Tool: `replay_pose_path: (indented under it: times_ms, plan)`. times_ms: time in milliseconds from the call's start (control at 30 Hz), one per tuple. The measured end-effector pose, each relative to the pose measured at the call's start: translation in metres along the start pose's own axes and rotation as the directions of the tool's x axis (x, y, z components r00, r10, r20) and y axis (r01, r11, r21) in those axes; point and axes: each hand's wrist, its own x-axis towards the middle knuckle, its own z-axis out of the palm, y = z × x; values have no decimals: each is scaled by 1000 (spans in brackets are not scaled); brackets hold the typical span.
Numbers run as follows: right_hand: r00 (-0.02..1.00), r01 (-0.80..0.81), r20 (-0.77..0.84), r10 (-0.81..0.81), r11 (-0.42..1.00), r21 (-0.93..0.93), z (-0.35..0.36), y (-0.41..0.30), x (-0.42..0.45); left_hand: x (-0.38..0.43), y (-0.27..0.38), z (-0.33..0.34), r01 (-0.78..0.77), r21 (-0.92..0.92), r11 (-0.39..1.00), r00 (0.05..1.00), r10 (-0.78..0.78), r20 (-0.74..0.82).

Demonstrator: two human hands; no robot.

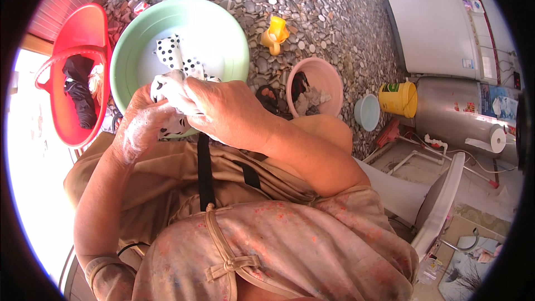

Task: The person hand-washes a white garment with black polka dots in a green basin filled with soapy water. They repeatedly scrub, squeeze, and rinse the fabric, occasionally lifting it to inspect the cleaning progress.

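A white cloth with black dots (169, 51) is bunched between my two hands over the near rim of a large green plastic basin (234, 29). My left hand (140, 121), streaked with suds, grips the cloth from the left side. My right hand (221, 106) holds it from the right, knuckles up, close against the left. Part of the cloth trails into the basin, where whitish water (209, 52) shows. Another end hangs below my hands towards my lap. My fingertips are partly hidden by the cloth and by each other.
Left of the basin stands a red plastic tub (69, 121) with dark clothes. On the pebble-patterned floor to the right are a yellow jug (273, 37), a pink basin (338, 83) with clothes, a small blue basin (367, 113) and a yellow bucket (397, 98).
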Motion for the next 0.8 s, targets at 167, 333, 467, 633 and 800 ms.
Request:
replay_pose_path:
  times_ms: [167,333,467,633,800]
  plan:
    - [999,34,-30,-35,999,-26,-1,-4,2,1,-6,-5,-33,-5,999,999,33,3]
    - [998,57,-26,-59,996,-65,-3,-4,3,0,-3,1,-46,-9,999,999,46,-13]
    - [1000,-11,-11,11,1000,1,-3,-7,3,0,-2,2,-43,-3,999,999,43,-13]
    - [995,58,-76,-64,995,-80,1,1,3,-1,-1,3,-29,-6,1000,1000,29,4]
    - [997,66,-26,-70,989,-130,3,6,4,2,-10,0,-54,33,998,998,53,15]
